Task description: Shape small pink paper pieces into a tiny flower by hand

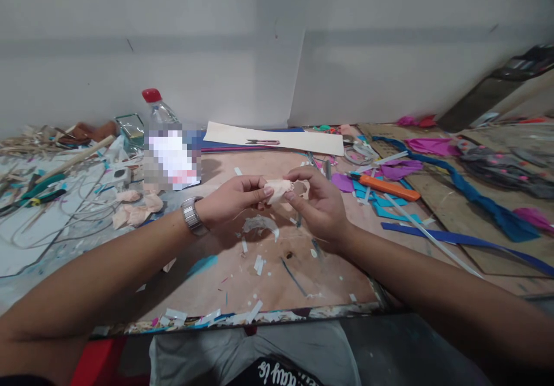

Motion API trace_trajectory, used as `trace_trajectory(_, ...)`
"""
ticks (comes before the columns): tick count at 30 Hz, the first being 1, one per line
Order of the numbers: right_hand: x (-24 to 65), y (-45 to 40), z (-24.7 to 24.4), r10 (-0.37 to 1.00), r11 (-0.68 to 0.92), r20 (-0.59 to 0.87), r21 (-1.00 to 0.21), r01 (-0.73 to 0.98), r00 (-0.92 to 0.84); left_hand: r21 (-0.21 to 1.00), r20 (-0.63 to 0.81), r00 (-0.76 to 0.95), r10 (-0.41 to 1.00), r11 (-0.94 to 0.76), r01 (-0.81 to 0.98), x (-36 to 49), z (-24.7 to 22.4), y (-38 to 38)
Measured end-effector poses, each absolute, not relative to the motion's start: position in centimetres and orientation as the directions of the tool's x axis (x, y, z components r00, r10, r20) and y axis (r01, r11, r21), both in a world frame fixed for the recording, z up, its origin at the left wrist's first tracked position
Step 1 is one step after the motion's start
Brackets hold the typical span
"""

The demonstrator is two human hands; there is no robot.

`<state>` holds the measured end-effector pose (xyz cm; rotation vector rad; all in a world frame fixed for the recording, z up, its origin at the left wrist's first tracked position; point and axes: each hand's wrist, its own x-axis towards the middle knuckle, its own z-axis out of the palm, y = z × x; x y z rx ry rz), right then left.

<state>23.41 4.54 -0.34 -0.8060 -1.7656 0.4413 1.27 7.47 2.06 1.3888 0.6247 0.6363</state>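
A small pale peach piece of crumpled material (279,190) is held between both hands above the middle of the wooden table (268,282). My left hand (240,197), with a metal watch on its wrist, pinches the left end between thumb and fingers. At the right end, my right hand (319,204) grips it with the thumb in front and the fingers curled behind. Similar peach pieces (137,208) lie on the table to the left. A clear, crinkled scrap (261,224) rests below the hands.
An orange cutter (385,186) and blue strips (454,239) lie at the right. Small scissors (262,142) rest on a cream sheet (303,141) behind the hands. A red-capped bottle (158,109), a blurred bright screen (175,158) and green-handled pliers (43,193) are at the left.
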Motion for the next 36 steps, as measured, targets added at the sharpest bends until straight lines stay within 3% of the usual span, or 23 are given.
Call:
trace_trajectory(4,23.3,4.6,-0.1,0.694,0.712,0.694,-0.621,0.329,-0.191,1.000,-0.018,0.678,0.735,0.024,0.000,1.2,1.6,7.7)
trace_trajectory(7,23.2,4.5,0.3,0.684,0.721,0.690,-0.591,0.363,-0.235,0.980,0.159,0.579,0.800,-0.199,0.006,1.1,1.2,7.9)
trace_trajectory(10,23.0,4.4,0.6,0.674,0.728,0.679,-0.544,0.416,-0.291,0.924,0.318,0.582,0.749,-0.381,-0.014,1.0,1.2,7.7)
trace_trajectory(14,22.9,4.4,0.6,0.648,0.744,0.689,-0.484,0.460,-0.324,0.848,0.404,0.598,0.692,-0.529,0.040,1.1,1.4,7.4)
trace_trajectory(24,23.0,4.2,0.4,0.690,0.681,0.683,-0.501,0.534,-0.238,0.843,0.433,0.534,0.726,-0.537,0.045,1.4,2.0,7.3)
trace_trajectory(36,23.1,4.6,0.4,0.659,0.711,0.714,-0.489,0.504,-0.236,0.927,0.311,0.532,0.788,-0.376,0.015,1.2,1.5,8.0)
